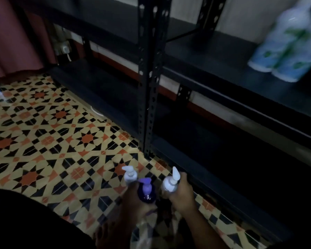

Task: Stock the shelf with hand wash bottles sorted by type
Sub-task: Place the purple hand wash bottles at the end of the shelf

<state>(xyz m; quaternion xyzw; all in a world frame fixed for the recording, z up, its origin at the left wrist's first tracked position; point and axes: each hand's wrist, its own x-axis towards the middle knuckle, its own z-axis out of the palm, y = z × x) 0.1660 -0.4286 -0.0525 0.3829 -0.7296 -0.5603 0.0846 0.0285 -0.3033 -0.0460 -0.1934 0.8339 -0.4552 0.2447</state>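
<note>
We carry three pump bottles low over the tiled floor (43,133): our right hand (180,196) grips a white pump bottle (169,184), our left hand (133,200) holds a purple bottle (146,192) and, it seems, another white one (130,176). For sorting, we should set whites together on the shelf (232,65), apart from the green-labelled bottles (285,51), releasing one at a time.
</note>
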